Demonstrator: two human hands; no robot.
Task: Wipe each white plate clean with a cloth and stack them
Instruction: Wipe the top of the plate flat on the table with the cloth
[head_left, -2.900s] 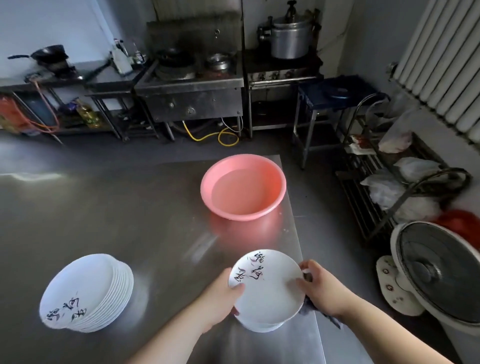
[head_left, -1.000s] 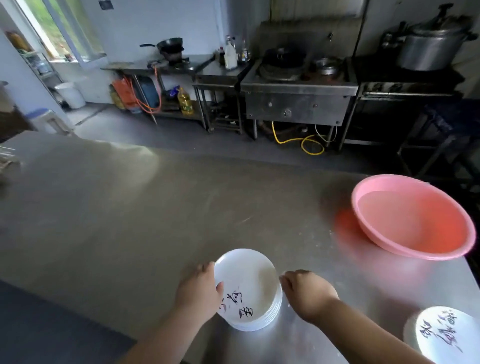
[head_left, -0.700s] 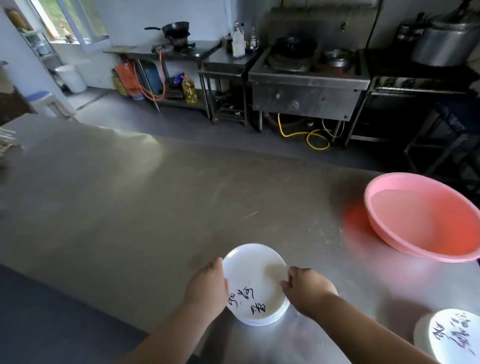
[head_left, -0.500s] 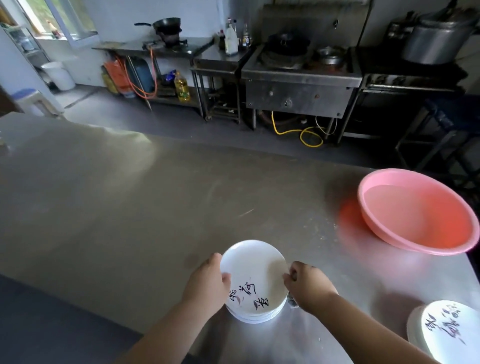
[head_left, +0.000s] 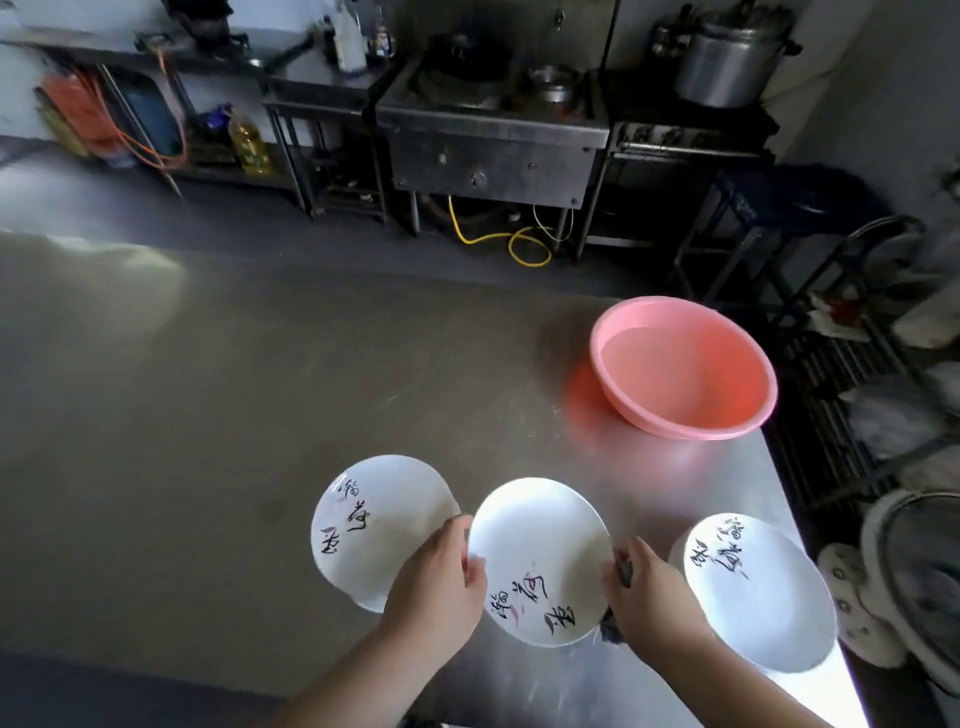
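White plates (head_left: 540, 551) bear black brush lettering; the basin (head_left: 748, 415) is pink.

White inscribed plate (head_left: 540, 558) tilted between two plate stacks (head_left: 376, 525) (head_left: 756, 587); dark cloth (head_left: 613, 631) beneath.

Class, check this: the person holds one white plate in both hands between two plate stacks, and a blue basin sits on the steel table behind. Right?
One error: the basin is pink, not blue, as the head view shows. Both hands, left hand and right hand, do hold the plate between the stacks.

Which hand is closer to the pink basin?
The right hand, though it does not touch the pink basin, which sits beyond it on the table. The left hand is farther away, across the held plate.
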